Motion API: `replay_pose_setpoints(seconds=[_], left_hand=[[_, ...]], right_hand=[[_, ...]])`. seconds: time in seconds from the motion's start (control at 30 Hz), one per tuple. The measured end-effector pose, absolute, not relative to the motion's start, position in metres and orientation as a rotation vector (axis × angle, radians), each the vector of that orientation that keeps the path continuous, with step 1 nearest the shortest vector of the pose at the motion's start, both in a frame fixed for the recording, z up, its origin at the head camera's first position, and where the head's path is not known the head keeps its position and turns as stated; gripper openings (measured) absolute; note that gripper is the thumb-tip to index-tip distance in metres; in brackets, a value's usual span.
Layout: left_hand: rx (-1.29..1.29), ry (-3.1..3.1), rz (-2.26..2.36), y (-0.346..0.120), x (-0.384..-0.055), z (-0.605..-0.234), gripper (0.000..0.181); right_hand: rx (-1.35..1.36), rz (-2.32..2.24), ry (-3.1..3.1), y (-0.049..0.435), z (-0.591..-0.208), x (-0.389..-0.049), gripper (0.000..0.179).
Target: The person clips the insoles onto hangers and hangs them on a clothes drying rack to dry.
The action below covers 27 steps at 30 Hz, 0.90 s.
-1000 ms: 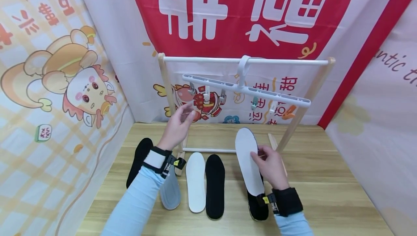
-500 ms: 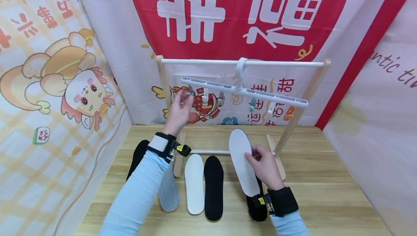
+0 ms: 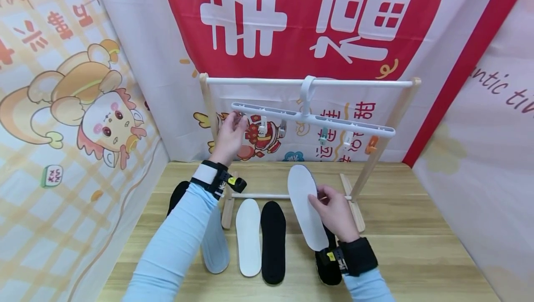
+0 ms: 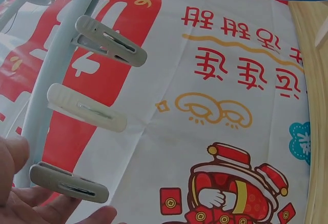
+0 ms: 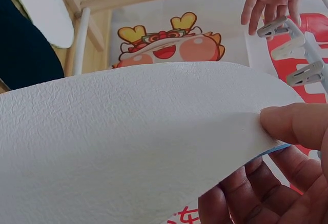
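Observation:
My right hand (image 3: 339,214) pinches a white insole (image 3: 306,209) by its side edge, thumb on the white face and fingers behind. In the right wrist view its blue underside shows along the rim. A white clip hanger (image 3: 333,123) hangs from the rack by its hook. At the hanger's left end is my left hand (image 3: 230,136), fingers extended behind the outermost grey clip (image 4: 69,183) and thumb near the bar. Alongside hang a white clip (image 4: 87,107) and another grey clip (image 4: 111,41). A green, a white and an orange clip (image 3: 372,144) hang on the other half.
The rack has a white top rod (image 3: 258,81) and wooden legs. On the wooden table lie a white insole (image 3: 248,237), a black insole (image 3: 273,242) and a grey insole (image 3: 215,246). Another black insole (image 3: 328,265) lies below my right hand, one more beside my left forearm.
My left hand has risen from below the hanger to its left-end clip. The right hand, with the white insole, has shifted slightly left.

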State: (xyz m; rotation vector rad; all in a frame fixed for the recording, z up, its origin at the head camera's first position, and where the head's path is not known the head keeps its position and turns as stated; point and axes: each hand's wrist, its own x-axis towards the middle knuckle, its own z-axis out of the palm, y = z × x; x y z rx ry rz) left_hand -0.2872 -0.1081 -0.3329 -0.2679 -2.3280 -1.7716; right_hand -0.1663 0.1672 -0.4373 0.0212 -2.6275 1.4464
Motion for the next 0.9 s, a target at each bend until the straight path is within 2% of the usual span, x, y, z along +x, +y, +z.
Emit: replay_pose_setpoints(seconds=[0.2,0.5,0.9], left_hand=[[-0.275,-2.308,-1.763,-0.11,-0.284,-0.335,0.043],[-0.325,-2.245,-1.751,-0.12,-0.276,-0.339,0.048],[-0.448,-2.222,-1.767,-0.133,-0.261,-0.338,0.053]], right_hand=[[0.052,1.46,-2.622,0.162,-0.433,-0.165,0.021],[0.116,1.462,-2.585,0.155,-0.435,-0.164,0.014],[0.162,1.523,-2.584,0.137,-0.43,-0.169,0.015]])
